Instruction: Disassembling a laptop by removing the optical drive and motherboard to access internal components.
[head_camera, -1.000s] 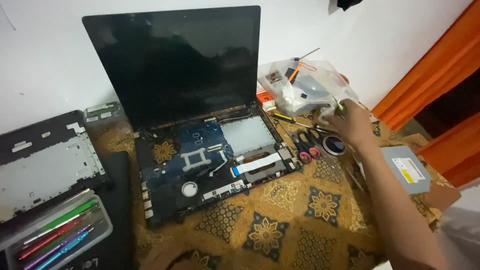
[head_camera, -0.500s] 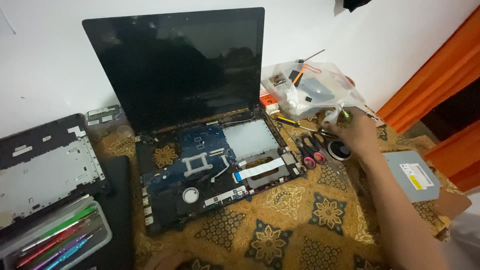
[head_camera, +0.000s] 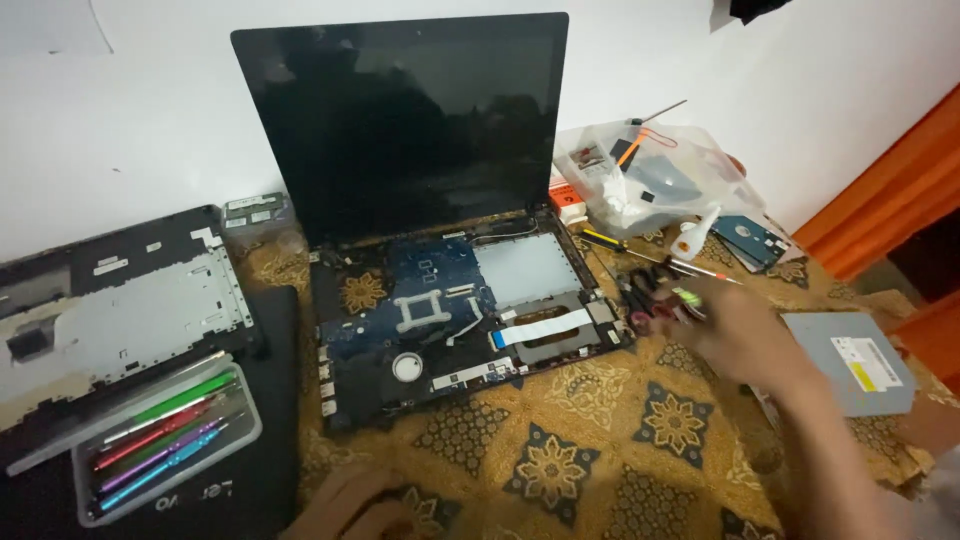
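Laptop (head_camera: 440, 300) opened, top cover (head_camera: 110, 310) removed, board exposed. Right hand (head_camera: 735, 330) blurred over screwdrivers (head_camera: 650, 295) at 3 o'clock, grip untellable. Left hand (head_camera: 350, 505) resting flat at 6 o'clock, grip empty, fingers spread.

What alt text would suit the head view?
A right hand, motion-blurred, reaches over small tools beside an opened laptop with its circuit board bare, on a patterned cloth. The left hand rests on the cloth at the near edge.
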